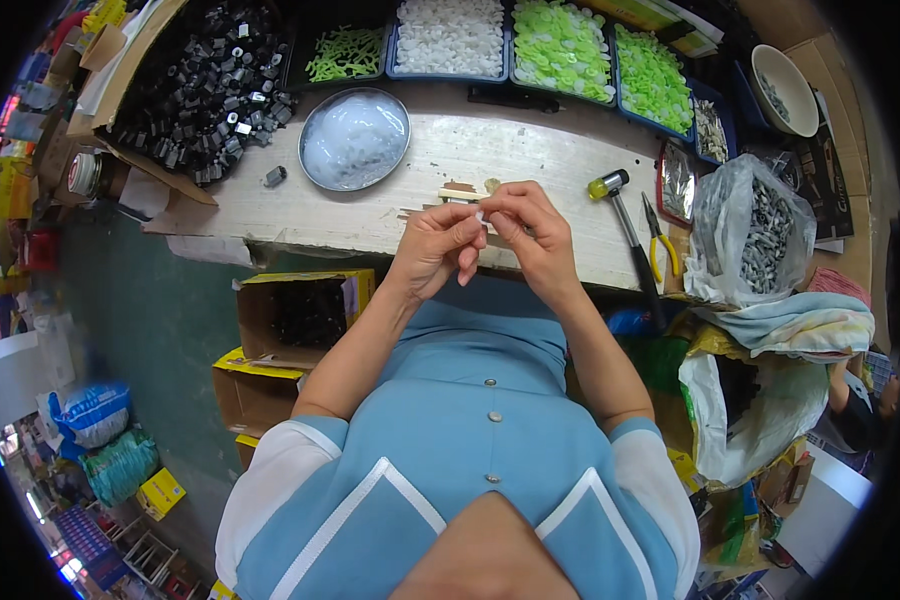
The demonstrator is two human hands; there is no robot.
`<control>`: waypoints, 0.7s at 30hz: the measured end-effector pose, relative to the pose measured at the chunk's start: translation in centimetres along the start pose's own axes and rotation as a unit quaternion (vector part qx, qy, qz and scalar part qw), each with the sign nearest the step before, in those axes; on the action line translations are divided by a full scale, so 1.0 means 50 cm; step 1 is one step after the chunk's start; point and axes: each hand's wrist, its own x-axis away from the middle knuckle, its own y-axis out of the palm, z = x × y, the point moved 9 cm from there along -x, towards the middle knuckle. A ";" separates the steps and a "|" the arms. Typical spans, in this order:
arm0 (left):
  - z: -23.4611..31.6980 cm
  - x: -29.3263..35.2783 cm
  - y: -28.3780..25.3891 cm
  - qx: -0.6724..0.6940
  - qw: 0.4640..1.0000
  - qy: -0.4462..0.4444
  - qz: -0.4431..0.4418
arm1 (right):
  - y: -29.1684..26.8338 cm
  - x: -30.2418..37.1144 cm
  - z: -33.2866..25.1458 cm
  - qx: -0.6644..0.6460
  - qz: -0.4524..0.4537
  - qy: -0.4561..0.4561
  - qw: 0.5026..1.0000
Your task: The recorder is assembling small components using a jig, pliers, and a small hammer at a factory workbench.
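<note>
Above the near edge of the worktable, my left hand (434, 246) and my right hand (536, 238) meet with fingertips pinched together. Between them is a small white plastic piece (481, 216), mostly hidden by the fingers. Just beyond my fingers, a short cream-coloured strip (460, 195) lies on the tabletop. To its left stands a round metal dish (406, 150) holding a translucent whitish mass. A single small dark metal part (274, 177) lies by the dish.
Bins of white pieces (450, 40) and green pieces (562, 50) line the back. A carton of black parts (210, 90) stands left. On the right are a hammer (627, 225), yellow-handled pliers (662, 250) and a clear bag of metal parts (760, 235).
</note>
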 end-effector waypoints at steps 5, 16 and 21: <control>-0.001 -0.009 -0.003 -0.016 1.000 0.004 0.021 | -0.003 0.012 -0.058 0.263 0.012 -0.162 0.951; 0.053 -0.013 0.012 -0.240 0.963 0.095 0.079 | -0.016 0.000 -0.079 0.402 0.019 -0.252 0.880; 0.120 -0.001 0.019 -0.507 0.810 0.276 0.102 | -0.017 -0.012 -0.018 0.490 -0.071 -0.214 0.842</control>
